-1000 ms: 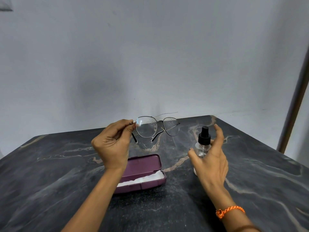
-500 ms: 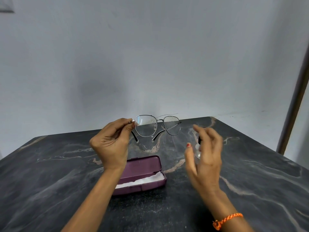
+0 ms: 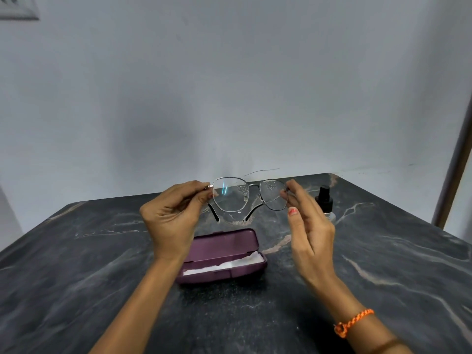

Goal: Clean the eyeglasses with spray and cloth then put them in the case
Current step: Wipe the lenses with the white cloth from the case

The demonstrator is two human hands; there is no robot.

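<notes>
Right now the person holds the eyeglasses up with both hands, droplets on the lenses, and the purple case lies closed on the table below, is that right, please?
Not quite: the head view shows the purple case lying open, a white cloth inside. The rest stands: left hand and right hand hold the eyeglasses up, droplets on the lenses.

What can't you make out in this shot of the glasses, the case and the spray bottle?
- Bottle, head view: the right hand hides most of its body, so the liquid level is unknown.
- Case: the left hand and wrist cover its left end; the cloth hides the inside.
- Glasses: whether the right fingertips grip the rim or only touch it is unclear.
</notes>
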